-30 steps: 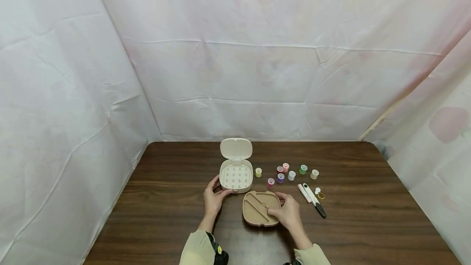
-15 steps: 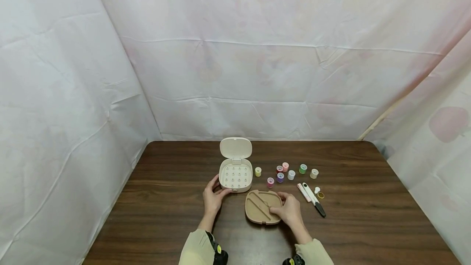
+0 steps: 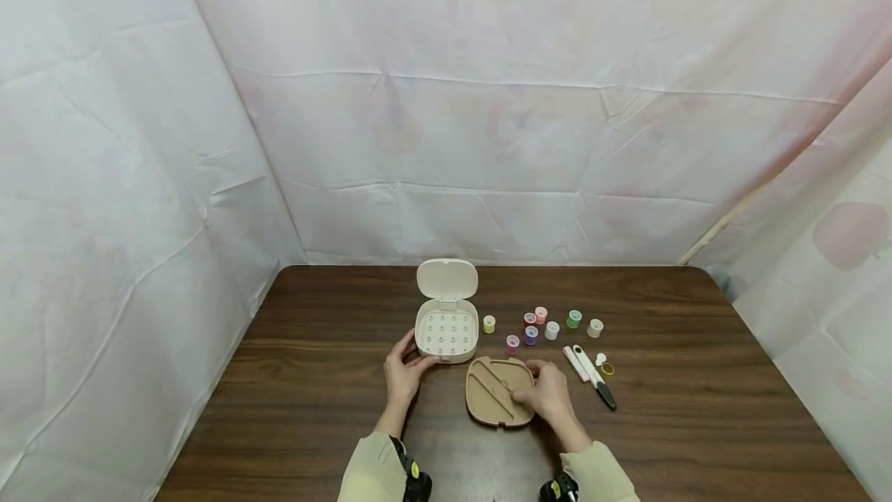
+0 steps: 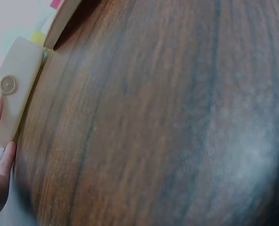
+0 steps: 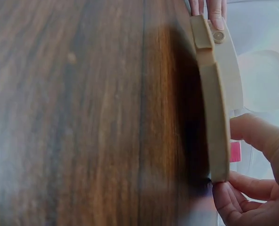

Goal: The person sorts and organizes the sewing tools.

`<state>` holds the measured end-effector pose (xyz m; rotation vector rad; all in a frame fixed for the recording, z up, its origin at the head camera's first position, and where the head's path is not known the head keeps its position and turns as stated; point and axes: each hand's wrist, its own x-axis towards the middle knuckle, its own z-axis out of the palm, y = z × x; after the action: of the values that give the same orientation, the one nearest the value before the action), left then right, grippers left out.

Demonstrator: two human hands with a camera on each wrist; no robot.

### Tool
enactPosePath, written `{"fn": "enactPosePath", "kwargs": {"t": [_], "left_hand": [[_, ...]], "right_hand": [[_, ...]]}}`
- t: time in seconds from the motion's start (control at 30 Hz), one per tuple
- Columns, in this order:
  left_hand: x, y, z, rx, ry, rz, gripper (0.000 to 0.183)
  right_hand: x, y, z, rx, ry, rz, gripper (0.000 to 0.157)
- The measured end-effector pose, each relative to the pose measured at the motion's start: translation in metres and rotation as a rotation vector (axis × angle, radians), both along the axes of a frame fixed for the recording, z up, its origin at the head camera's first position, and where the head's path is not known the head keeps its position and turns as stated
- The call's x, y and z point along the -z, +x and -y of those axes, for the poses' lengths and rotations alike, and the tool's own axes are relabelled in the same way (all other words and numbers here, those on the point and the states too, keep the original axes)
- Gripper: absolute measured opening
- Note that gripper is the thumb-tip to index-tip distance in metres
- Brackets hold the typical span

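Observation:
A cream sewing box [image 3: 447,334] with rows of small pegs inside stands on the table, its lid [image 3: 447,279] raised at the back. My left hand [image 3: 402,378] holds the box's front left corner, thumb on the front wall beside a round button catch [image 4: 7,84]. In front and to the right is a tan tray [image 3: 491,393] with a diagonal ridge and recesses. My right hand [image 3: 547,393] pinches its right edge, thumb on the inner face and fingers along the rim. In the right wrist view, the tray's side [image 5: 215,113] stands over a dark shadow on the tabletop.
Right of the box stand several thread spools, among them a yellow one [image 3: 489,324], a purple one [image 3: 531,335] and a green one [image 3: 574,319]. Farther right lie a slim pink-and-white piece [image 3: 576,366], a white tool with a black end [image 3: 595,378] and a yellow ring [image 3: 608,369].
My right hand has shifted the tan tray slightly to the right and a little away from me. The left hand and the box have stayed put.

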<state>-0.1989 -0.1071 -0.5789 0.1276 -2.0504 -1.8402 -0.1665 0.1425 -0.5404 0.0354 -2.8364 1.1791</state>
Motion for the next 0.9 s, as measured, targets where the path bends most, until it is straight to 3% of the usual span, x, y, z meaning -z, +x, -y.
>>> {"fn": "enactPosePath", "kwargs": {"t": [0.23,0.6,0.9], "left_hand": [[-0.001,-0.001,0.001,0.020,0.048,0.000,0.065],[-0.005,0.002,0.000,0.018,0.047,-0.005,0.065],[-0.027,0.011,-0.004,0.060,0.091,-0.022,0.062]], "right_hand": [[0.002,-0.001,-0.002,-0.011,0.030,-0.029,0.058],[0.000,-0.002,-0.006,-0.030,-0.041,-0.029,0.054],[-0.004,-0.010,-0.022,-0.013,-0.045,-0.114,0.044]]}}
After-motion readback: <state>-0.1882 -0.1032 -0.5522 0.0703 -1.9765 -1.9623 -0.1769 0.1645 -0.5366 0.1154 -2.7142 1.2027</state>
